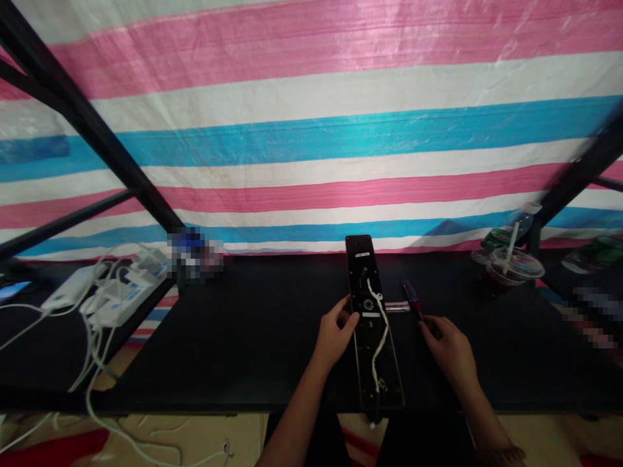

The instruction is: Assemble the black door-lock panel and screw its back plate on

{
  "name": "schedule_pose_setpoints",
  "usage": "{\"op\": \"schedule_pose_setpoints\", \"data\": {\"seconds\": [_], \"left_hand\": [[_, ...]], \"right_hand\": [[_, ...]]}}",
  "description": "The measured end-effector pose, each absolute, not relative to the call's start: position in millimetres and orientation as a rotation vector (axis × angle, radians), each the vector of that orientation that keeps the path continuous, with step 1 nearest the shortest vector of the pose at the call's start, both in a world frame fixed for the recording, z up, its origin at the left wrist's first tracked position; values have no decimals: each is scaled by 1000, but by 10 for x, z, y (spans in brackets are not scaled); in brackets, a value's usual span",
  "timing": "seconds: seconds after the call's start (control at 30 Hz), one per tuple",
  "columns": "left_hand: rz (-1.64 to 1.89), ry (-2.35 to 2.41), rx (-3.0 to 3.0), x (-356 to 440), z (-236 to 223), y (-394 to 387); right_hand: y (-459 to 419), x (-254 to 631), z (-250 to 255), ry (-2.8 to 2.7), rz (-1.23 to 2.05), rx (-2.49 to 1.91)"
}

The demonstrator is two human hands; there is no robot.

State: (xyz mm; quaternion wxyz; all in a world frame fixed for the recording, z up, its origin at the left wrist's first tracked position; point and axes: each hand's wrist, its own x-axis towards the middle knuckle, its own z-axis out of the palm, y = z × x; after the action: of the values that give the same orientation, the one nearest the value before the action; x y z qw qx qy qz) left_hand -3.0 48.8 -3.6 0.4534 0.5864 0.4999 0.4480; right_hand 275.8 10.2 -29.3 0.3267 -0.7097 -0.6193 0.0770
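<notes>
A long black panel [368, 350], possibly the back half of an electronic door lock, lies lengthwise on the black table. A white cable [383, 334] runs down its face, and its near end reaches the table's front edge. My left hand [335, 332] grips the panel's left edge, thumb on top and fingers at the side. To the right, my right hand [450, 347] is closed in a pinch on the near end of a screwdriver [411, 295] with a dark and red handle pointing away from me. A small shiny strip or packet [398, 307] lies between panel and screwdriver.
A lidded drink cup [513, 267] with a straw and a plastic bottle [528, 217] stand at the back right. At the left are power strips [121, 298] with tangled white cables. Black frame posts [117, 152] and a striped sheet [311, 149] bound the table [233, 337].
</notes>
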Motion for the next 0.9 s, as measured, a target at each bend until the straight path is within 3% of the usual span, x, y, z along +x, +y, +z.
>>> {"op": "schedule_pose_setpoints", "data": {"seconds": [0.9], "left_hand": [[1092, 1205, 1437, -24, -3, 486]], "right_hand": [[113, 2773, -310, -1628, 180, -1846]]}}
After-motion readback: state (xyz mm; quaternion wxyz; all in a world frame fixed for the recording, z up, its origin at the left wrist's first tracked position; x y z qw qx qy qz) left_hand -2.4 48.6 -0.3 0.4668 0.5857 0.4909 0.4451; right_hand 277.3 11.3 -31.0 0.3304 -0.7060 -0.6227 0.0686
